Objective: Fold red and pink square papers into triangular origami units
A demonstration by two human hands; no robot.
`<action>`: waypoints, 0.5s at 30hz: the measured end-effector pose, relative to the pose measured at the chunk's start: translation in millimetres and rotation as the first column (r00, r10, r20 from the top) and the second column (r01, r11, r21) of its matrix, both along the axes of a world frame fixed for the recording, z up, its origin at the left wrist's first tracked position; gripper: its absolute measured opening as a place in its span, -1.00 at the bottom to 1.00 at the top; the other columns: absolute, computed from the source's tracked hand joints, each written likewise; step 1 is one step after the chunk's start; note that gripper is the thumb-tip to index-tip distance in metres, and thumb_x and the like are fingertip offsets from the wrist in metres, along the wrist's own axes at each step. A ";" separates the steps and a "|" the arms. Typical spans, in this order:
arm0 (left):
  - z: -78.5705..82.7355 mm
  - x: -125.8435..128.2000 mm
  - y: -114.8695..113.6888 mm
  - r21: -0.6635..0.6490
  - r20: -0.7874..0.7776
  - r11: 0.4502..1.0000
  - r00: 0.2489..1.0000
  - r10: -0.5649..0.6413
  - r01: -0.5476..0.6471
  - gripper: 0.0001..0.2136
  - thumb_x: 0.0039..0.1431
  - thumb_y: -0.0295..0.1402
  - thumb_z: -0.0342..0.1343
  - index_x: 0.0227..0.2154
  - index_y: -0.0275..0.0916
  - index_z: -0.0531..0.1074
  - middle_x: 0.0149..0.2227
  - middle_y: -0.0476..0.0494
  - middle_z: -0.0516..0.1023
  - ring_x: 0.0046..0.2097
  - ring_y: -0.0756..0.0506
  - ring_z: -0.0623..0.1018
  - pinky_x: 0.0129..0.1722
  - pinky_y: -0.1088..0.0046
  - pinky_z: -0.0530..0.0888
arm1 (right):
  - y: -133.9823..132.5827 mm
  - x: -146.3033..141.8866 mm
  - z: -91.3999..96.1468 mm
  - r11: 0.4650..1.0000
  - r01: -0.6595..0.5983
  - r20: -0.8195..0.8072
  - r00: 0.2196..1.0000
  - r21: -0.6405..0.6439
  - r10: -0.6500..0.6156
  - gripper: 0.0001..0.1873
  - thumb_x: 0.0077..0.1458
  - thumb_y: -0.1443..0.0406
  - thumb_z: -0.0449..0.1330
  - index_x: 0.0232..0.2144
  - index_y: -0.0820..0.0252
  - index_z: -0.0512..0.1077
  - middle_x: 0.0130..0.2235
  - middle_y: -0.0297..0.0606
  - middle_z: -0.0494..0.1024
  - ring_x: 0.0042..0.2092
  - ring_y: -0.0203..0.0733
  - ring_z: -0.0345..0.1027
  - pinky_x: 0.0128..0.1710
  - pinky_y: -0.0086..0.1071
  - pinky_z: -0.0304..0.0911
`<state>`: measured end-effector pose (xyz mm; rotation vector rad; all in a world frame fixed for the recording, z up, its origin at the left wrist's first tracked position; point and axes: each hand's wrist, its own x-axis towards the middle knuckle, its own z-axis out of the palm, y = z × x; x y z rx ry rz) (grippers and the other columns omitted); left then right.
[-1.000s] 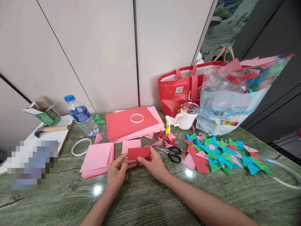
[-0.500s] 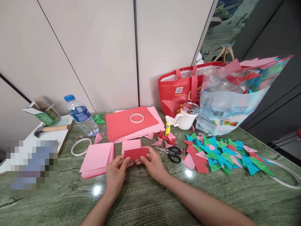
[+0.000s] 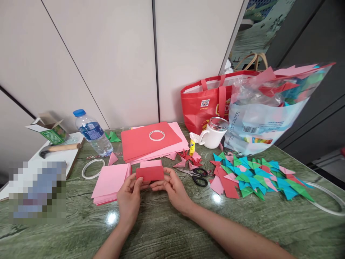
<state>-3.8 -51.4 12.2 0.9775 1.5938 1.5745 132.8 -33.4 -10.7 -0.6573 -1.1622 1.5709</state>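
Head view shows my two hands close together above the green table [image 3: 161, 230]. With my left hand [image 3: 128, 199] I pinch one small red paper [image 3: 150, 173]: the thumb presses on its front face, near the lower left corner, and the other fingers bend behind it. My right hand [image 3: 175, 190] is at the right edge of this paper. Its fingers are loosely bent and a little spread, and its thumb is apart from the paper; whether one fingertip touches the edge, I cannot tell.

The red paper is raised before me, and it covers the lower part of a small pink stack [image 3: 150, 163]. To the left, just beside my left hand, lies a bigger stack of pink squares [image 3: 109, 183], with a ring of tape [image 3: 84, 169] next to it. To the right, near my right hand, are the scissors [image 3: 193, 173] with black handles. Behind them lie some red and pink folded pieces [image 3: 184, 155] and a yellow glue stick [image 3: 192, 147]. Farther right spreads a heap of folded papers [image 3: 250, 176], in blue, green, red and pink.
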 end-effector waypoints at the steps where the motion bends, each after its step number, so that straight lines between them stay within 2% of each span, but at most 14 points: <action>1: 0.9 -0.8 0.1 0.006 -0.011 1.000 1.000 -0.006 0.006 -0.69 -0.11 -0.18 0.18 -0.32 -0.27 0.39 -0.54 -0.06 0.59 -0.51 -0.14 0.59 -0.40 0.31 0.55 | 0.4 0.7 1.7 1.000 0.008 -0.014 1.000 -0.004 -0.008 -0.73 0.06 0.32 0.00 -0.14 0.11 0.09 -0.24 -0.25 0.50 -0.29 -0.24 0.50 -0.26 -0.25 0.40; 4: 2.1 -3.3 0.5 0.021 -0.034 0.999 0.999 -0.028 0.029 -0.72 -0.07 -0.18 0.16 -0.35 -0.28 0.41 -0.56 -0.06 0.57 -0.51 -0.13 0.58 -0.40 0.33 0.54 | 1.6 3.4 6.4 0.999 0.008 -0.024 1.000 -0.032 -0.009 -0.75 0.06 0.26 0.02 -0.16 0.13 0.15 -0.20 -0.22 0.48 -0.36 -0.25 0.50 -0.31 -0.28 0.40; 6: 1.1 -4.3 0.6 0.028 -0.052 0.999 0.998 -0.037 0.038 -0.72 -0.05 -0.16 0.14 -0.35 -0.27 0.42 -0.56 -0.05 0.56 -0.52 -0.12 0.57 -0.42 0.34 0.53 | 2.7 5.3 7.3 0.998 0.011 -0.023 1.000 -0.057 -0.012 -0.75 0.08 0.18 0.03 -0.20 0.15 0.21 -0.24 -0.21 0.50 -0.38 -0.23 0.49 -0.34 -0.28 0.40; 11: -4.5 -3.9 0.3 0.059 -0.071 0.995 0.995 -0.070 0.074 -0.70 -0.01 -0.15 0.11 -0.31 -0.29 0.43 -0.61 -0.01 0.52 -0.63 -0.03 0.47 -0.58 0.43 0.45 | 7.1 7.6 4.5 0.990 0.091 -0.004 0.996 -0.105 -0.092 -0.57 0.08 -0.05 -0.02 -0.30 0.18 0.32 -0.40 -0.22 0.53 -0.37 -0.14 0.47 -0.43 -0.28 0.40; 15: -4.5 -2.3 -0.8 0.104 -0.057 0.987 0.991 -0.117 0.123 -0.69 0.01 -0.20 0.12 -0.23 -0.31 0.44 -0.62 0.02 0.50 -0.64 0.02 0.42 -0.61 0.50 0.40 | 6.8 7.0 6.8 0.993 0.092 0.073 0.994 -0.070 -0.087 -0.58 0.05 -0.04 0.04 -0.43 0.20 0.38 -0.39 -0.24 0.52 -0.42 -0.17 0.44 -0.46 -0.31 0.38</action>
